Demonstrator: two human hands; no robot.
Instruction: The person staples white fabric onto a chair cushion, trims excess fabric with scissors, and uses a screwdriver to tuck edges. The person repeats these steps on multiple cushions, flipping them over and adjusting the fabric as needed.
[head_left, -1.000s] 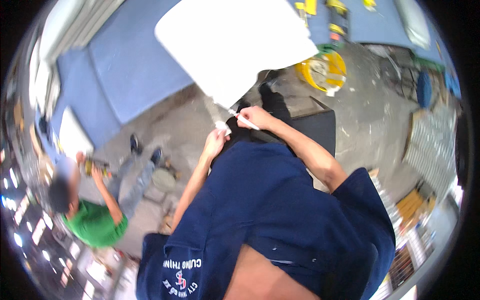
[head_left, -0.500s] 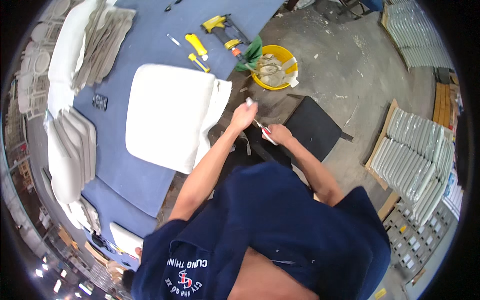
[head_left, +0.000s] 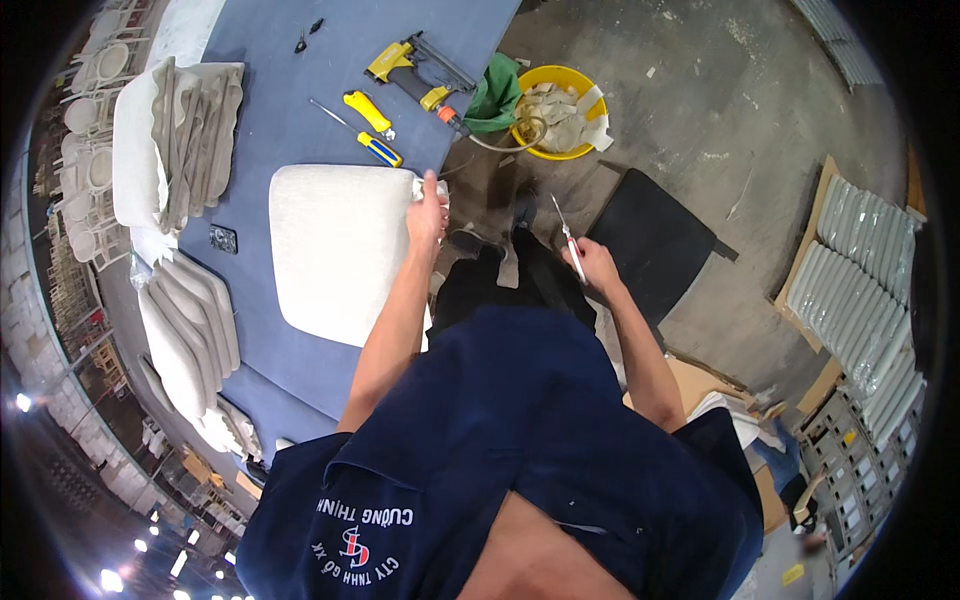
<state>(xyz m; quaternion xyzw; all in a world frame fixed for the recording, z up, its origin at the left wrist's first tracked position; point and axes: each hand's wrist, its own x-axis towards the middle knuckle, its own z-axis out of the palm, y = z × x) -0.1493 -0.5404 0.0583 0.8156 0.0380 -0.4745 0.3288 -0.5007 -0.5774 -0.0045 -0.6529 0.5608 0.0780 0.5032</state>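
A white padded seat cushion (head_left: 340, 250) lies on the blue-covered table, close to its right edge. My left hand (head_left: 427, 218) is closed on the fabric edge (head_left: 444, 190) at the cushion's upper right side, its thumb pointing away from me. Off to the right, over the floor, my right hand (head_left: 594, 264) grips a slim pointed metal tool with a red-and-white handle (head_left: 574, 257). The tool's tip points away from me, apart from the cushion. Its exact kind I cannot make out.
Beyond the cushion lie a yellow-and-blue screwdriver (head_left: 380, 149), a yellow cutter knife (head_left: 369, 112) and a yellow staple gun (head_left: 400, 65) with a hose. A yellow bucket (head_left: 560, 153) of scraps stands on the floor near a black panel (head_left: 655, 250). Stacked cushions (head_left: 190, 310) line the left.
My left hand has moved left from near my right hand onto the cushion's edge. My right hand has shifted slightly right with the tool. The loose fabric along the cushion's right side shows less.
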